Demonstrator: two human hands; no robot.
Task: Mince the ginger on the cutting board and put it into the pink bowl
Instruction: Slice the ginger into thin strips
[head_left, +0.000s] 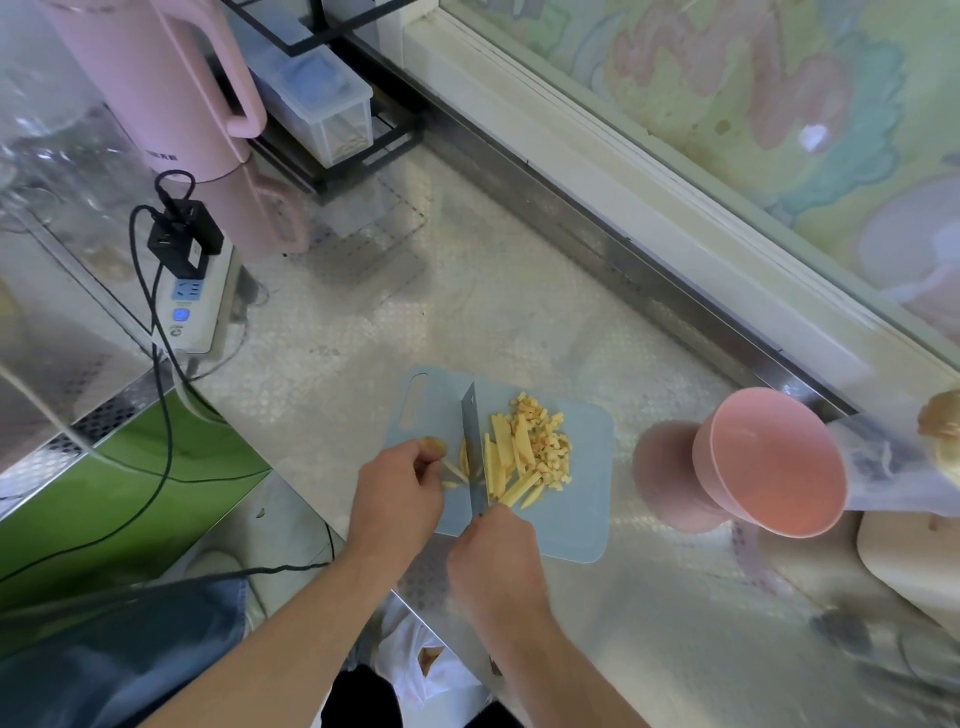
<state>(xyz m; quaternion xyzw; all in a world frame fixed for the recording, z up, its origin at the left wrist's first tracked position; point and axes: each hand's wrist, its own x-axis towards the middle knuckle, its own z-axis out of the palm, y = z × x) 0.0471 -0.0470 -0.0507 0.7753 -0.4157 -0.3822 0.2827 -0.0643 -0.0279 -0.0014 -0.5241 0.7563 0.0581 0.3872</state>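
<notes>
A light blue cutting board (571, 519) lies on the steel counter. Yellow ginger (524, 452) is spread over it as long strips and small cubes. My right hand (493, 561) grips the handle of a knife (474, 441), whose blade stands edge-down on the board to the left of the strips. My left hand (397, 493) has its fingers curled on a small ginger piece (434, 445) just left of the blade. The pink bowl (769, 467) sits tilted on the counter to the right of the board, and nothing shows inside it.
A pink kettle (171, 88) and a white power strip (192, 301) with black plugs and cables stand at the back left. A wire rack with a clear box (322, 109) is behind. More ginger in a plastic bag (935, 441) lies at the far right, beside a beige board (909, 561).
</notes>
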